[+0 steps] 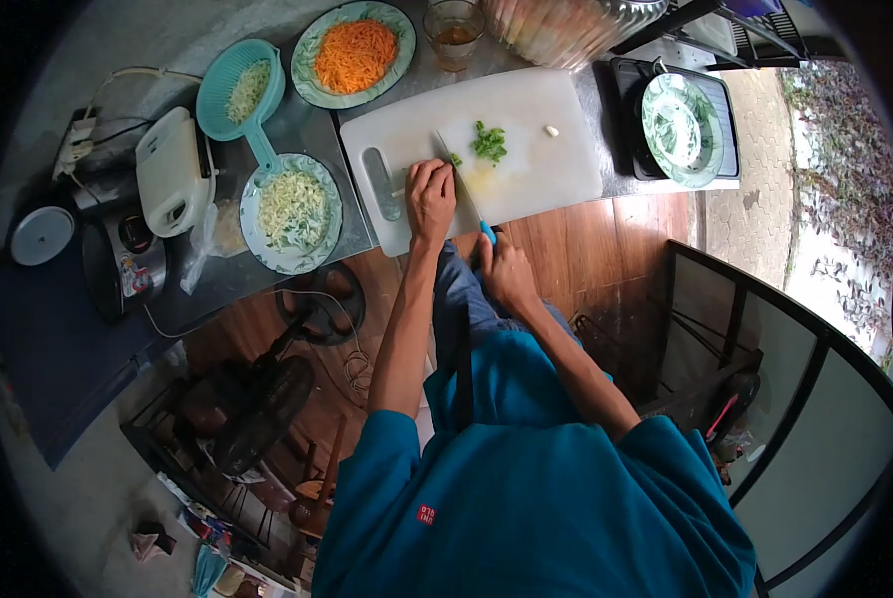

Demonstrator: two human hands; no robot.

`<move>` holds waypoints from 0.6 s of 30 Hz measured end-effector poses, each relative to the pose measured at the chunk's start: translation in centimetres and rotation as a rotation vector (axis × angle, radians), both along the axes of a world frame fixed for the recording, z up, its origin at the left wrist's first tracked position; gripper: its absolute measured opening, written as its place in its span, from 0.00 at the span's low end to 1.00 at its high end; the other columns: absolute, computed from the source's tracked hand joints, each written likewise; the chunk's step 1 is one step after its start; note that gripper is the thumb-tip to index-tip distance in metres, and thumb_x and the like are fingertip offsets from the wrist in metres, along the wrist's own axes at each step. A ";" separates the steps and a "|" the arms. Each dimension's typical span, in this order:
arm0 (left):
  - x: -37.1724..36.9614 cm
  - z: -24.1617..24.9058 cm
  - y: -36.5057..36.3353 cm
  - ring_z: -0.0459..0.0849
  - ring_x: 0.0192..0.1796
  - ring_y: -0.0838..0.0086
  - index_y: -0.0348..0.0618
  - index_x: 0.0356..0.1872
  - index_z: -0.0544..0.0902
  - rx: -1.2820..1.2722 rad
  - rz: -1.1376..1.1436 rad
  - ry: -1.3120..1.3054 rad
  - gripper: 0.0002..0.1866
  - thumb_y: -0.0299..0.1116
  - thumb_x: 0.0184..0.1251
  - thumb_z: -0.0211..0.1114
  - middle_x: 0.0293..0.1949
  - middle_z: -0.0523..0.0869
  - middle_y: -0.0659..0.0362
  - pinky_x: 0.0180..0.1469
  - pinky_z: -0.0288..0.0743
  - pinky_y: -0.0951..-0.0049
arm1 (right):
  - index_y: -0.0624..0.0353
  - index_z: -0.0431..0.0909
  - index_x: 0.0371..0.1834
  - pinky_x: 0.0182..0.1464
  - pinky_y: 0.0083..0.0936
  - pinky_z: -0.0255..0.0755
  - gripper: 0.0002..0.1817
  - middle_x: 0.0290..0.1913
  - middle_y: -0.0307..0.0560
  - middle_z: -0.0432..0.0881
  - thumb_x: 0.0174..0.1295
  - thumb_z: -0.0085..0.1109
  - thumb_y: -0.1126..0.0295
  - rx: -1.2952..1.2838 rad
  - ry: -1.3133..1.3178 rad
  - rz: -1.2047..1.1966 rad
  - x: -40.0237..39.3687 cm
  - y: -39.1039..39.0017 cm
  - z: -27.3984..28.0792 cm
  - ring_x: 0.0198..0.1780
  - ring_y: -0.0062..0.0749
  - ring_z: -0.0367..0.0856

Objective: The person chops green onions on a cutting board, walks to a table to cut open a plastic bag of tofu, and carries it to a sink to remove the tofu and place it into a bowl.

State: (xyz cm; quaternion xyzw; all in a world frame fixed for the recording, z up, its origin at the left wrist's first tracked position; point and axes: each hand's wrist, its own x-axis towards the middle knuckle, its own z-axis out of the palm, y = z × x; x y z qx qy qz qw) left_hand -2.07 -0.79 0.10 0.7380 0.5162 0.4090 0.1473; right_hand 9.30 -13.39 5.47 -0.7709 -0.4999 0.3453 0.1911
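Note:
On the white cutting board (546, 100), my left hand (431, 199) has its fingers curled over a scallion, mostly hidden beneath them. A pale end shows left of the hand and a bit of green by the fingertips. My right hand (507, 269) grips the blue handle of a knife (469, 193) at the board's near edge. The blade lies right beside my left fingers, its tip pointing away from me. Chopped green scallion (488, 144) sits in a small pile right of the blade. A small pale piece, perhaps garlic (552, 131), lies farther right.
Shredded carrot fills a plate (406, 68) behind the board. To the left are a plate of shredded cabbage (251, 239) and a teal strainer (207, 100). A glass (453, 40) stands at the back. At right, a patterned bowl (711, 125) rests on a black tray.

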 end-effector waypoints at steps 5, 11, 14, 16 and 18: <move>0.0 -0.1 0.3 0.80 0.43 0.59 0.36 0.34 0.85 0.028 -0.002 -0.019 0.04 0.21 0.57 0.67 0.37 0.82 0.56 0.46 0.76 0.62 | 0.65 0.74 0.36 0.32 0.59 0.72 0.22 0.24 0.72 0.78 0.72 0.45 0.53 -0.065 -0.022 0.044 2.3 -0.2 0.3 0.29 0.72 0.78; -0.4 0.7 0.5 0.79 0.43 0.58 0.36 0.36 0.86 -0.002 -0.005 -0.009 0.05 0.23 0.59 0.67 0.37 0.82 0.55 0.46 0.74 0.60 | 0.64 0.74 0.38 0.34 0.60 0.69 0.22 0.25 0.73 0.77 0.72 0.45 0.53 0.010 0.063 0.012 2.1 0.2 -0.5 0.30 0.72 0.76; -0.4 0.8 0.2 0.77 0.46 0.59 0.36 0.37 0.87 -0.025 0.029 0.034 0.06 0.25 0.60 0.66 0.39 0.81 0.56 0.49 0.72 0.60 | 0.64 0.74 0.39 0.36 0.61 0.66 0.21 0.27 0.74 0.77 0.73 0.44 0.53 -0.051 0.069 0.019 3.0 -0.8 0.0 0.31 0.74 0.76; -0.4 0.5 0.1 0.76 0.48 0.58 0.37 0.39 0.87 -0.083 0.007 0.017 0.07 0.26 0.62 0.64 0.40 0.80 0.55 0.51 0.70 0.60 | 0.65 0.74 0.40 0.39 0.61 0.67 0.22 0.28 0.75 0.77 0.73 0.43 0.53 -0.081 0.096 -0.011 3.0 -0.9 -0.2 0.34 0.74 0.76; -0.6 0.5 0.1 0.76 0.49 0.59 0.37 0.41 0.85 -0.073 0.002 0.036 0.09 0.27 0.62 0.64 0.42 0.79 0.55 0.52 0.69 0.59 | 0.65 0.74 0.40 0.41 0.61 0.66 0.22 0.30 0.76 0.77 0.73 0.44 0.53 -0.071 0.092 -0.026 3.3 -0.6 -0.5 0.36 0.74 0.75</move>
